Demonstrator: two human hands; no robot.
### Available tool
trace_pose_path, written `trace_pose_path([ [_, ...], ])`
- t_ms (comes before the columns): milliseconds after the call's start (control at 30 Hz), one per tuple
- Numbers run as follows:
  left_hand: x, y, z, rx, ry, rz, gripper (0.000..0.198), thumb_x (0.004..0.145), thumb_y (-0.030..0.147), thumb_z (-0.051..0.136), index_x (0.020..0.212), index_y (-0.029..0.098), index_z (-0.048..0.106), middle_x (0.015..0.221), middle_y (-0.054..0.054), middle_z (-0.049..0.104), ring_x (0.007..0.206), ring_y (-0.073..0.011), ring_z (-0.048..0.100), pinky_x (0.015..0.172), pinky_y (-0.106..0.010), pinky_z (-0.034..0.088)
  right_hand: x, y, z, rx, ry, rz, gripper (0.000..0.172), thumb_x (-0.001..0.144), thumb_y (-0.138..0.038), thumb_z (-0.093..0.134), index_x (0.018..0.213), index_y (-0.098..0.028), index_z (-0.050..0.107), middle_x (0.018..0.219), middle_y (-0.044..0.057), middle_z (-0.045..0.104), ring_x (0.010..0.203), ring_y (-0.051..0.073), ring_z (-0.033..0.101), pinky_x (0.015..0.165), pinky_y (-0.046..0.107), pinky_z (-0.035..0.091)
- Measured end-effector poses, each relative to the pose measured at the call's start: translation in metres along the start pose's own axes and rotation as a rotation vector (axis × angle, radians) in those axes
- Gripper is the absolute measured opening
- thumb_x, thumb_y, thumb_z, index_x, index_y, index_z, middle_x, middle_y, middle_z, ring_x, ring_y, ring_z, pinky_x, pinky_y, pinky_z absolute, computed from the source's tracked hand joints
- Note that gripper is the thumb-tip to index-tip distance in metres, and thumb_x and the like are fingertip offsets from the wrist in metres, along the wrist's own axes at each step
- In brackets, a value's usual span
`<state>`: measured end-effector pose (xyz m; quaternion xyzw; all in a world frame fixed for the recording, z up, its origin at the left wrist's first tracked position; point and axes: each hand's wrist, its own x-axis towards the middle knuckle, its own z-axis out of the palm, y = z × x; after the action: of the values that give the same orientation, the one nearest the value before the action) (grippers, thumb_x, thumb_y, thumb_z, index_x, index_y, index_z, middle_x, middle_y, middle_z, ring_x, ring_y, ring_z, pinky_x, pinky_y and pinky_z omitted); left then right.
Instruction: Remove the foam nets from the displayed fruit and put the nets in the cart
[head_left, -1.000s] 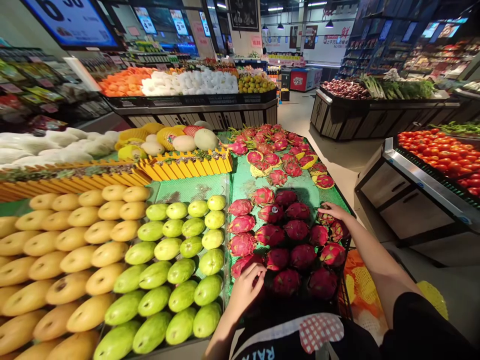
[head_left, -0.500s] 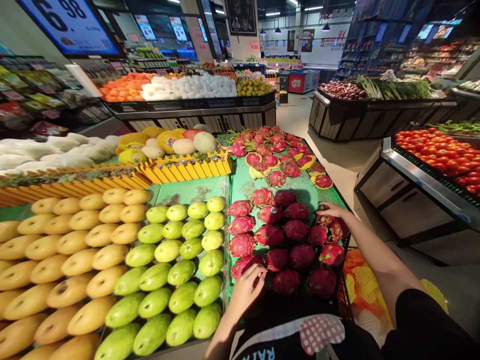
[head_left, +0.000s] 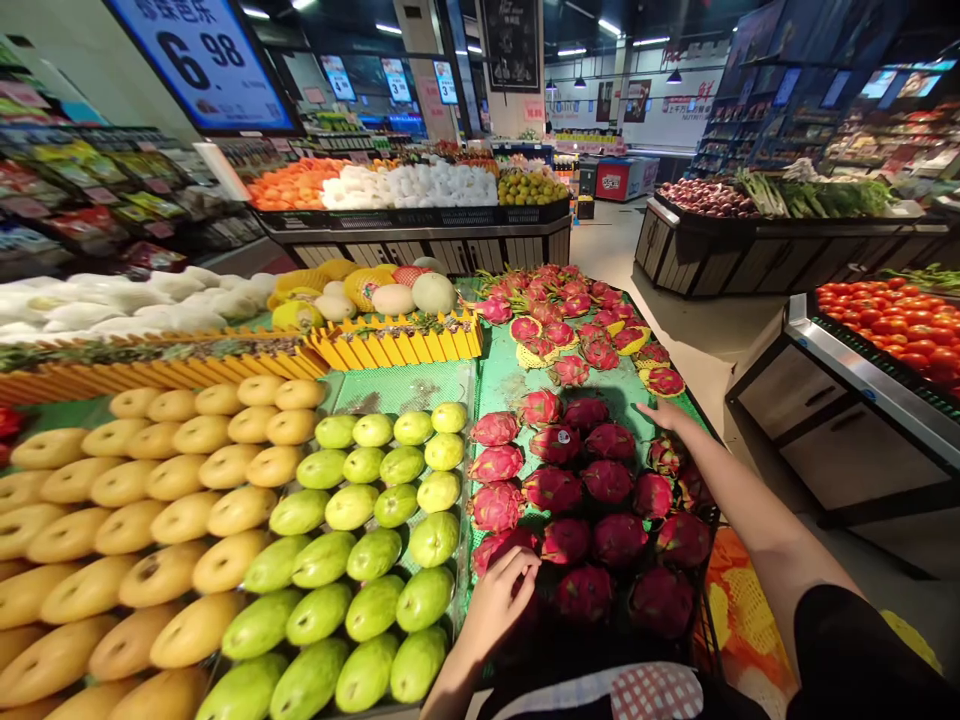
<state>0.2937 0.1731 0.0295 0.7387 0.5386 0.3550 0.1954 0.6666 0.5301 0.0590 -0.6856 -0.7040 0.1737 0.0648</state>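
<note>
Rows of dragon fruit point(head_left: 553, 489) lie on the green mat point(head_left: 504, 385) of the stand before me. My right hand point(head_left: 667, 416) is stretched over the right side of the stand, just beyond a dragon fruit point(head_left: 664, 456) at the row's end. Its fingers point left and nothing is in them. Low at the near left of the rows hovers my left hand point(head_left: 508, 592), fingers loosely bent and apart, with no fruit in it. Partly hidden behind that hand is another dragon fruit point(head_left: 501, 545); whether they touch I cannot tell.
Green oval fruit point(head_left: 376, 553) and yellow-brown round fruit point(head_left: 180, 480) fill rows to the left. A small yellow fence point(head_left: 397, 343) stands behind them. More dragon fruit point(head_left: 559, 300), some in yellow foam nets, are heaped at the far end. A tomato stand point(head_left: 892, 325) is across the aisle.
My right hand has left the dragon fruit at the right end and moved slightly farther forward, its fingers straighter. My left hand stays near the same fruit. The view has swung a little left.
</note>
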Motion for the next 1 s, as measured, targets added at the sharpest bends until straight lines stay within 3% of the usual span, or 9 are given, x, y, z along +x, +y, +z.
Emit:
trace_pose_path([
  [200, 0.0, -0.011, -0.002, -0.037, 0.27, 0.027, 0.025, 0.105, 0.026, 0.053, 0.098, 0.022, 0.077, 0.086, -0.005, 0.081, 0.072, -0.0168, 0.077, 0.069, -0.025, 0.064, 0.058, -0.098, 0.025, -0.059, 0.098, -0.198, 0.089, 0.097, -0.061, 0.063, 0.169, -0.02, 0.031, 0.174, 0.021, 0.037, 0.158, 0.044, 0.038, 0.125, 0.054, 0.041],
  [300, 0.0, -0.018, -0.006, -0.031, 0.395, 0.013, 0.024, 0.104, 0.025, 0.055, 0.099, 0.023, 0.078, 0.082, -0.005, 0.081, 0.064, -0.0174, 0.076, 0.064, -0.026, 0.065, 0.083, -0.138, 0.036, -0.077, 0.157, -0.331, 0.103, 0.09, -0.052, 0.076, 0.171, -0.022, 0.02, 0.178, 0.019, 0.029, 0.164, 0.043, 0.027, 0.129, 0.056, 0.034],
  [433, -0.005, -0.033, -0.012, 0.009, 0.51, -0.043, 0.023, 0.102, 0.025, 0.058, 0.098, 0.026, 0.08, 0.083, -0.005, 0.084, 0.066, -0.0216, 0.08, 0.064, -0.029, 0.068, 0.114, -0.167, 0.042, -0.103, 0.169, -0.421, 0.117, 0.076, -0.049, 0.09, 0.168, -0.024, 0.023, 0.176, 0.021, 0.032, 0.16, 0.044, 0.032, 0.128, 0.058, 0.035],
  [533, -0.012, -0.045, -0.013, 0.043, 0.527, -0.123, 0.026, 0.103, 0.03, 0.057, 0.097, 0.027, 0.082, 0.085, -0.005, 0.085, 0.069, -0.0243, 0.082, 0.067, -0.032, 0.07, 0.132, -0.176, 0.044, -0.132, 0.137, -0.431, 0.11, 0.068, -0.046, 0.095, 0.159, -0.022, 0.038, 0.162, 0.022, 0.051, 0.151, 0.042, 0.046, 0.12, 0.052, 0.046],
  [667, -0.012, -0.052, -0.012, 0.049, 0.503, -0.165, 0.028, 0.104, 0.033, 0.056, 0.097, 0.027, 0.083, 0.087, -0.006, 0.085, 0.073, -0.0247, 0.083, 0.07, -0.032, 0.071, 0.139, -0.182, 0.047, -0.169, 0.089, -0.399, 0.102, 0.066, -0.045, 0.097, 0.151, -0.019, 0.046, 0.139, 0.02, 0.07, 0.129, 0.039, 0.065, 0.105, 0.044, 0.056],
  [800, 0.001, -0.045, -0.014, 0.049, 0.469, -0.098, 0.025, 0.103, 0.028, 0.058, 0.098, 0.022, 0.082, 0.085, -0.006, 0.085, 0.071, -0.0211, 0.082, 0.07, -0.026, 0.068, 0.123, -0.166, 0.041, -0.184, 0.084, -0.375, 0.115, 0.064, -0.047, 0.098, 0.16, -0.021, 0.04, 0.145, 0.019, 0.068, 0.133, 0.041, 0.063, 0.107, 0.045, 0.054],
  [900, 0.009, -0.036, -0.015, 0.047, 0.455, -0.049, 0.025, 0.103, 0.028, 0.058, 0.097, 0.022, 0.081, 0.083, -0.006, 0.084, 0.068, -0.0202, 0.081, 0.068, -0.026, 0.068, 0.102, -0.129, 0.022, -0.18, 0.095, -0.322, 0.117, 0.067, -0.052, 0.095, 0.165, -0.026, 0.037, 0.15, 0.017, 0.066, 0.134, 0.041, 0.061, 0.11, 0.046, 0.052],
  [1000, 0.011, -0.028, -0.015, 0.032, 0.427, -0.029, 0.026, 0.104, 0.03, 0.058, 0.096, 0.022, 0.082, 0.083, -0.006, 0.084, 0.068, -0.0216, 0.081, 0.068, -0.028, 0.069, 0.078, -0.071, -0.006, -0.186, 0.113, -0.208, 0.109, 0.072, -0.059, 0.09, 0.164, -0.026, 0.042, 0.145, 0.018, 0.068, 0.127, 0.042, 0.066, 0.105, 0.049, 0.053],
])
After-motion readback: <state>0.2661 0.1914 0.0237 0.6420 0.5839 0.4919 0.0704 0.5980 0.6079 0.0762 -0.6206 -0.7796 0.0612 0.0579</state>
